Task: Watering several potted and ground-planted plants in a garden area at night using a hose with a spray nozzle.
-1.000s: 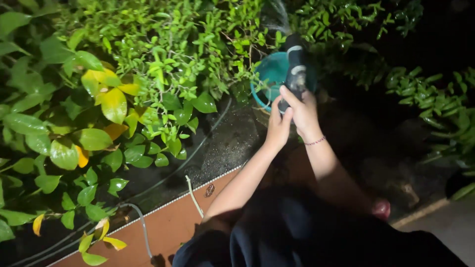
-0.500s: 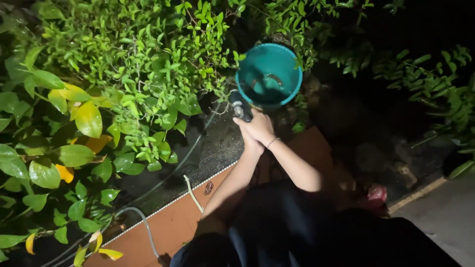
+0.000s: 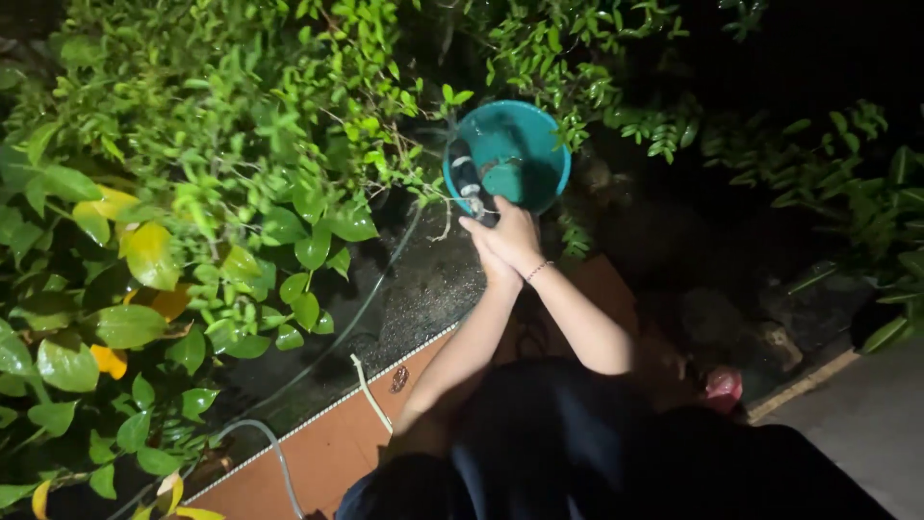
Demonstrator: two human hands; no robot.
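Both my hands are clasped together around a black hose nozzle (image 3: 471, 189) with pale bands. My right hand (image 3: 517, 237) wraps the top of the grip, a thin bracelet on its wrist. Mostly covered by it, my left hand (image 3: 496, 272) sits just below. The nozzle's tip points up and left, over the rim of a teal bucket (image 3: 537, 135) that stands among the bushes just beyond my hands. I cannot see any spray leaving it.
Dense green shrubs (image 3: 241, 116) with some yellow leaves fill the left and top. A grey hose (image 3: 277, 455) curves over the terracotta-tiled ledge (image 3: 327, 448) and dark wet soil. A paved path (image 3: 866, 424) lies at the lower right, darkness beyond.
One second ago the nozzle was held upright and high in front of the bucket, spraying. My hands have dropped and drawn in, and the nozzle now tilts left over the bucket rim.
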